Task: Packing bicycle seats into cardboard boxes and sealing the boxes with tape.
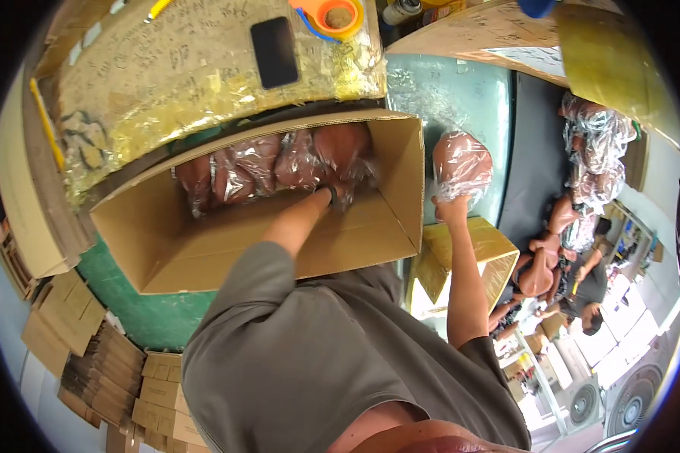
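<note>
An open cardboard box (227, 245) lies before me with a row of rounded, reddish-brown pieces in clear plastic (238, 170) along its far side. My left hand (343, 189) reaches inside and touches the wrapped piece at the right end of the row. Plastic and blur hide its fingers, so their grip cannot be made out. Right of the box, my right hand (451, 211) is closed on the near end of another plastic-wrapped brown piece (463, 160), held over the pale green surface (415, 83).
Beyond the box is a tape-covered board (196, 57) bearing a black phone (274, 52) and an orange tape roll (336, 16). A yellow-taped carton (468, 253) stands below my right hand. On the right, a dark belt (533, 151) runs beside more brown pieces (597, 151); a co-worker (588, 291) is farther off.
</note>
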Available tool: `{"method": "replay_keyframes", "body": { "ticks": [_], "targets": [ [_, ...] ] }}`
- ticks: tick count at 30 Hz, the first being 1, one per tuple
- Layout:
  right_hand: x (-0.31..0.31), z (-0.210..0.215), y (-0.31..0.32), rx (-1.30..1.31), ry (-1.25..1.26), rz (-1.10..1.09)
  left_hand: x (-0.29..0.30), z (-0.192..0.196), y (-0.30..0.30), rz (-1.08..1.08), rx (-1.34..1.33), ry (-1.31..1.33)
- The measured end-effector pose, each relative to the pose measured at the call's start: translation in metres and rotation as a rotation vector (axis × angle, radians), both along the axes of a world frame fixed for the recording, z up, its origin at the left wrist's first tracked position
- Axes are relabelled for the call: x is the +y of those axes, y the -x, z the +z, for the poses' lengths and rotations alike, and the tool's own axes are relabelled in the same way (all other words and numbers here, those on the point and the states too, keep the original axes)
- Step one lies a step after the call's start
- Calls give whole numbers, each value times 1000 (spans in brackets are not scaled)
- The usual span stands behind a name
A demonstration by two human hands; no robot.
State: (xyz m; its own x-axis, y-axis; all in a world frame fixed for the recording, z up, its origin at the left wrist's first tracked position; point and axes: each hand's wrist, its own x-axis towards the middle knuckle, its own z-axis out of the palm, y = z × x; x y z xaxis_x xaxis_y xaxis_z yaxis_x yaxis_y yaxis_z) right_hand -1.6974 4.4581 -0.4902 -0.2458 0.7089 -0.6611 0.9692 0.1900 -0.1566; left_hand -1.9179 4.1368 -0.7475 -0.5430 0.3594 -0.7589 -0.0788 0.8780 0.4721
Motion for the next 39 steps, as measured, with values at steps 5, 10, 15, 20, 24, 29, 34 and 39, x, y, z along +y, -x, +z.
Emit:
{"method": "replay_keyframes", "body": {
  "ticks": [5, 10, 15, 20, 24, 29, 34, 39],
  "targets": [
    [27, -74, 29, 38, -1, 67, 28, -84, 64, -379, 149, -129],
    [24, -35, -59, -230, -187, 598, 70, 76, 46, -325, -210, -99],
    [-23, 54, 14, -117, -116, 4, -5, 63, 95, -475, -209, -358],
    [-195, 209, -22, 604, -635, -68, -27, 269, 82, -504, -251, -667],
    [-373, 285, -150, 805, -711, -108, -72, 453, 30, -429, 262, -905],
    [-610, 286, -430, -30, -1117, -661, -103, 470, -144, -550, 129, -1057],
    [-844, 362, -563, -642, -745, -1268, -145, 523, -370, -1337, -238, -975],
    [-948, 326, -557, -496, -941, -1327, -174, 573, -489, -1912, -171, -1239]
  ]
}}
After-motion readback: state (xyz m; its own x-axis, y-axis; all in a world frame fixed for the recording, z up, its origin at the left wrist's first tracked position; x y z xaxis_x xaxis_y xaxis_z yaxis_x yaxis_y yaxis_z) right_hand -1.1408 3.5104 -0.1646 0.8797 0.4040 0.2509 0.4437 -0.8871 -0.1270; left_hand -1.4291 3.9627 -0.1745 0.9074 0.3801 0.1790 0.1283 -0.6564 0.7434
